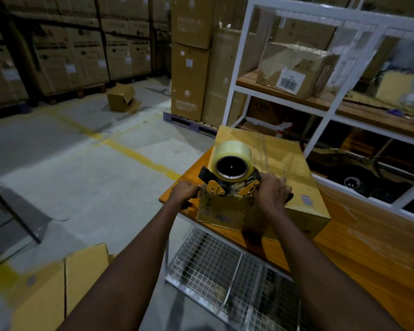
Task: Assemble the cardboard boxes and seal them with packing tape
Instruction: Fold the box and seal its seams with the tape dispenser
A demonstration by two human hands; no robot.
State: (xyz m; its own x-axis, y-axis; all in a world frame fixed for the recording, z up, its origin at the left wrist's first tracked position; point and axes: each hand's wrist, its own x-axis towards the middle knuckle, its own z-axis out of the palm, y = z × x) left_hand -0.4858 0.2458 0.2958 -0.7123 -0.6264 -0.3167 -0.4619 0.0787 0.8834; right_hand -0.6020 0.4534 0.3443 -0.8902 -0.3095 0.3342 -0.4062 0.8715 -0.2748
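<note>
**Item: cardboard box under taping, at the worktop's left end**

- Cardboard box (280,163): tan, oblong, top flaps closed. A glossy strip of clear tape runs lengthwise along the top seam. There is a small pale label near the right top edge and blue print on the near end face. The box lies flat on the orange-brown wooden worktop (368,240), by its left corner.
- Tape dispenser (230,185): black frame with yellow plates. It stands at the box's near top edge, over the end face.
- Tape roll (231,154): clear with a yellowish cast and a dark core. It is mounted on the dispenser, core facing the camera.
- Left grip (184,191): fingers curl over the box's near left corner, just beside the dispenser.
- Right grip (271,189): closed round the dispenser's black handle, whose end shows past the knuckles.
- Wire basket (225,273): silver mesh, under the worktop's front.
- White rack (246,56): behind the worktop, holding a wrapped carton with a barcode label.
- Flat cardboard (58,287): on the floor, lower left.
- Small open box (121,97): on the floor, well apart, near the stacked cartons.
</note>
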